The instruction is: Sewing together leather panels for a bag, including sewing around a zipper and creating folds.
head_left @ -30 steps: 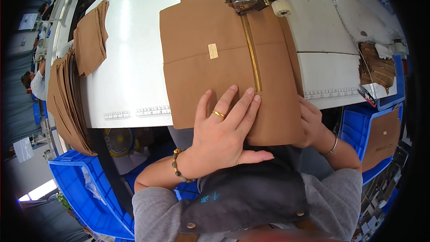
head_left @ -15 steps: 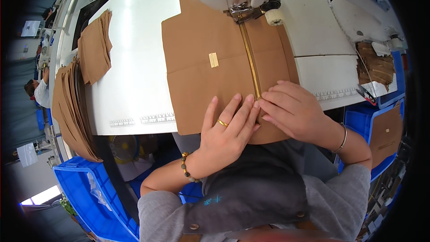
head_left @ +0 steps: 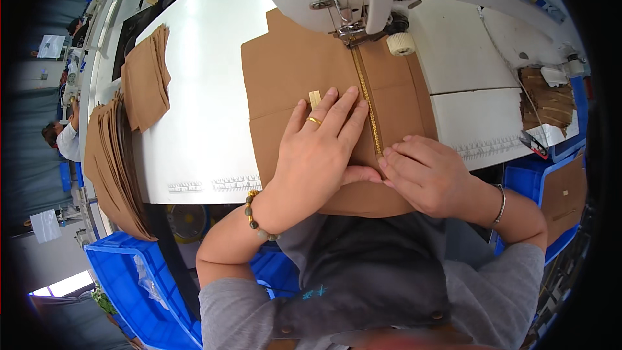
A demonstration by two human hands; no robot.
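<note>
A brown panel (head_left: 278,65) lies on the white sewing table, its far part under the sewing machine's needle area (head_left: 353,31). A gold-toothed zipper (head_left: 369,100) runs along it from the presser foot toward me. My left hand (head_left: 317,149) rests flat on the panel left of the zipper, fingers stretched out and thumb reaching toward my right hand. It partly covers a small pale-gold tab (head_left: 315,98). My right hand (head_left: 424,175) has its fingers pinched together at the zipper's near end; what exactly they grip there is partly hidden.
Stacks of brown pieces (head_left: 110,162) hang over the table's left edge, with more (head_left: 146,81) beside them. Blue bins stand at left (head_left: 123,259) and right (head_left: 521,185). Brown scraps (head_left: 546,97) and red-handled thread snips (head_left: 534,144) lie at right. Another person (head_left: 65,139) sits far left.
My left hand has slid forward and left onto the panel, from beside the zipper's near end to near the tab. My right hand stays at the zipper's near end, slightly lower in view.
</note>
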